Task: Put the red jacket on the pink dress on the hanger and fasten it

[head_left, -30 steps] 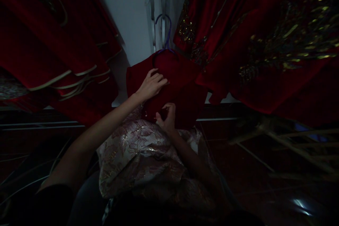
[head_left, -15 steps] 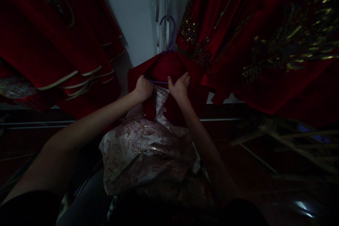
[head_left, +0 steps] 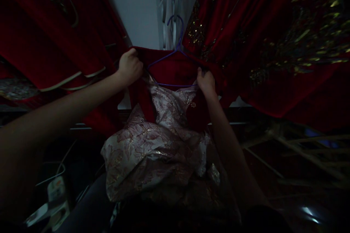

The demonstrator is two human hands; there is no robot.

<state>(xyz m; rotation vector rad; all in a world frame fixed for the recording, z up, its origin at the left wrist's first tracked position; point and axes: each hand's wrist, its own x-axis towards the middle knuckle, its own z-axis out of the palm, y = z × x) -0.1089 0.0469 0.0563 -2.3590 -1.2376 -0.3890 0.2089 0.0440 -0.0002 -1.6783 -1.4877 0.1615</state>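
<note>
A purple wire hanger hangs by its hook from metal strips on the wall. On it is a red jacket, its front spread apart so the inner back and the hanger's lower bar show. Below the bar hangs a shiny pale brocade dress with pinkish leaf patterns, its skirt bunched toward me. My left hand is closed on the jacket's edge near the left shoulder. At the right side of the opening, my right hand is closed on the jacket's other front edge, beside the dress's top.
Red garments with pale trim hang at left. More red clothing with gold sequins hangs at right. Slatted bars stand low on the right. A pale object lies at lower left. The scene is dim.
My hands have moved apart, the left one up and leftward, the right one rightward. The jacket's front has widened, showing more of the hanger and of the dress's top.
</note>
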